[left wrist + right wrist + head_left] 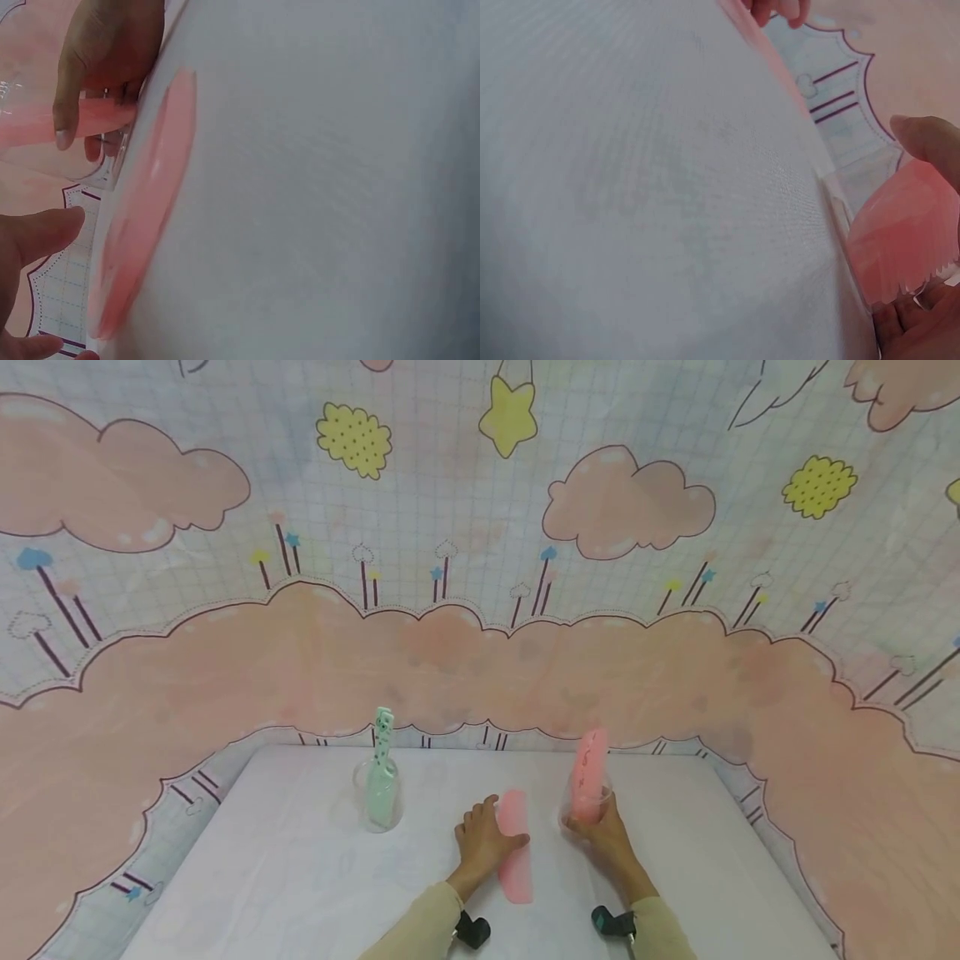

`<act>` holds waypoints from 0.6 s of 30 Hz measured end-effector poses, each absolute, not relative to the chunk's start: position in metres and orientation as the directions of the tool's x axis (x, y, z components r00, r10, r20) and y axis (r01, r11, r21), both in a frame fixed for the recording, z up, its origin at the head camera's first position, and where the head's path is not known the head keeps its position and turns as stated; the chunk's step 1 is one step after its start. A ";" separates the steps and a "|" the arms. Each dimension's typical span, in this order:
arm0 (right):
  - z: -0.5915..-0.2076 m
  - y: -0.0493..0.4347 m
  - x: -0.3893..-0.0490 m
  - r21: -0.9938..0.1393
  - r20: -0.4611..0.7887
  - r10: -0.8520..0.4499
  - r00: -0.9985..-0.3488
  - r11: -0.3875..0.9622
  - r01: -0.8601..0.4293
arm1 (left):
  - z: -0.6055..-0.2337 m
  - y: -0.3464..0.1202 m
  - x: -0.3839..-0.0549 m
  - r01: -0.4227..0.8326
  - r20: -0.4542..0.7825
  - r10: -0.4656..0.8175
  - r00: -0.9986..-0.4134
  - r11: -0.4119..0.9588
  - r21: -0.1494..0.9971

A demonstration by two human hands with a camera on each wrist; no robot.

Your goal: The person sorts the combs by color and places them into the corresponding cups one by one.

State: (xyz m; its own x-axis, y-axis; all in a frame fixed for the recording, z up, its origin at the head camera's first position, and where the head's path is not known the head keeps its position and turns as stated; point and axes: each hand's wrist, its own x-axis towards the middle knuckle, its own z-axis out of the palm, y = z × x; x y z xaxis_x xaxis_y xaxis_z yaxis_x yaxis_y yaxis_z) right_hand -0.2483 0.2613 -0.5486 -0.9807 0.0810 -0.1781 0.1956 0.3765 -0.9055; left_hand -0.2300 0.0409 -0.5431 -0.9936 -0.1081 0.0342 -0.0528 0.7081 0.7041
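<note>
My right hand (606, 839) grips the lower part of a clear cup (90, 169), with the thumb on one side and the fingers on the other. In the cup stands a pink comb (591, 768), its top well above the rim; its teeth show in the right wrist view. Flat on the white table lies a pink, translucent, long piece (514, 881) with rounded ends. My left hand (482, 841) is over this piece, fingers spread and thumb stretched across it. In the left wrist view that thumb (45, 231) is held apart from the piece.
A second clear cup (362, 789) stands at the table's back left and holds a green comb (381, 789) with a spotted handle. The white table (300, 893) ends at a cloud-patterned backdrop (480, 677). Small black devices (474, 931) sit on both wrists.
</note>
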 end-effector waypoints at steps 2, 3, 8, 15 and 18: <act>-0.549 0.261 -0.248 -0.902 -0.174 0.086 -0.981 0.385 0.194 | -0.545 0.042 -0.231 -0.057 0.031 -0.108 -0.994 0.726 0.685; -0.549 0.262 -0.248 -0.903 -0.171 0.088 -0.981 0.385 0.192 | -0.546 0.043 -0.231 -0.055 0.034 -0.107 -0.994 0.734 0.677; -0.547 0.261 -0.248 -0.905 -0.161 0.088 -0.983 0.384 0.183 | -0.546 0.045 -0.234 -0.043 0.053 -0.097 -0.994 0.777 0.628; -0.548 0.261 -0.249 -0.894 -0.177 0.088 -0.980 0.402 0.198 | -0.542 0.044 -0.236 -0.060 0.016 -0.087 -0.996 0.794 0.605; -0.549 0.260 -0.248 -0.903 -0.184 0.086 -0.979 0.379 0.203 | -0.540 0.043 -0.236 -0.062 0.001 -0.079 -0.997 0.790 0.610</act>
State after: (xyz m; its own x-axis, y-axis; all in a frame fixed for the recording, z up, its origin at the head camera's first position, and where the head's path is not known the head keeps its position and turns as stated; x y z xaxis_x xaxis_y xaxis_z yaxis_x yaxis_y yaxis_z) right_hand -0.2479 0.2605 -0.5492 -0.9792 0.0860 -0.1837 0.2027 0.3787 -0.9031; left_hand -0.2357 0.0429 -0.5403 -0.9969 -0.0792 0.0011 -0.0621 0.7903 0.6096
